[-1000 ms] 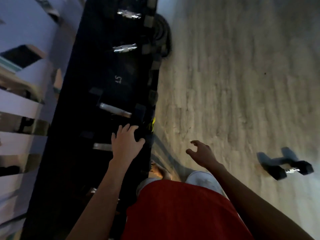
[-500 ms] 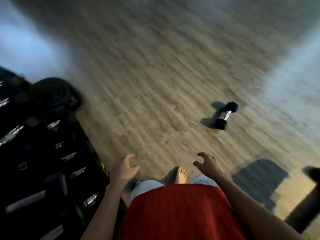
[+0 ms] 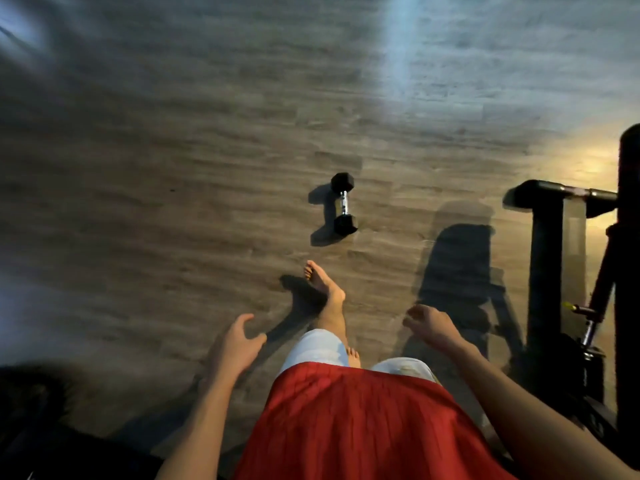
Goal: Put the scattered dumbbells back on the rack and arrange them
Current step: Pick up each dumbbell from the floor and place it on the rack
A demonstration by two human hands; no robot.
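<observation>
A small black hex dumbbell (image 3: 343,204) with a chrome handle lies alone on the wooden floor, ahead of my raised bare foot. My left hand (image 3: 235,344) hangs low on the left, fingers spread, holding nothing. On the right, my right hand (image 3: 431,323) has loosely curled fingers and is also empty. Both hands are well short of the dumbbell. A dark blur in the bottom left corner may be the edge of the rack (image 3: 31,410); the rest of it is out of view.
A black metal exercise frame (image 3: 550,271) with a horizontal bar stands at the right edge, casting a shadow on the floor. Wood-plank flooring (image 3: 173,202) stretches around the dumbbell. My red shirt fills the bottom centre.
My view has swung away from the rack toward the open floor. My left hand has left the rack, and the floor dumbbell now lies straight ahead and closer.
</observation>
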